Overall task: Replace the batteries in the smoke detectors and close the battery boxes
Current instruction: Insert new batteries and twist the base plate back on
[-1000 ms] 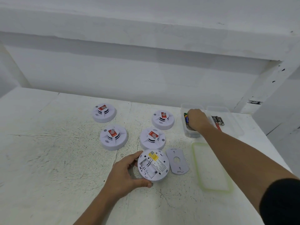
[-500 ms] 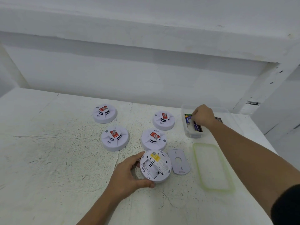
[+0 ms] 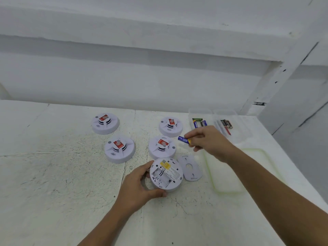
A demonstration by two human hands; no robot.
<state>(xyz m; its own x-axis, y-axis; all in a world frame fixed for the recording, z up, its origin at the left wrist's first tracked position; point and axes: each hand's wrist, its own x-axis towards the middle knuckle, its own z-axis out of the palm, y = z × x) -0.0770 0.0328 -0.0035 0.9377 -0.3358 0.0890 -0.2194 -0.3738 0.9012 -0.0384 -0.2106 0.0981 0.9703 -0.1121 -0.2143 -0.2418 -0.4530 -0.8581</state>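
Observation:
A white smoke detector [image 3: 166,174] lies upside down on the table with its battery compartment open and bare. My left hand [image 3: 140,187] grips its left rim. Its oval cover plate [image 3: 190,168] lies just to the right. My right hand [image 3: 207,139] pinches a blue battery [image 3: 184,139] in the air above the table, between the detector and the clear battery box [image 3: 190,115]. Several more batteries [image 3: 199,123] lie in that box.
Several other detectors [image 3: 119,148] with red stickers sit face up behind, one [image 3: 162,146] close to the open detector. A second clear box [image 3: 230,121] holds darker batteries [image 3: 226,124]. A green-rimmed lid [image 3: 266,157] lies under my right forearm. A wall [image 3: 159,77] borders the table's back.
My right hand has lifted out of the battery box with a blue battery and moved left and nearer, toward the open detector. My left hand has kept its grip on the detector.

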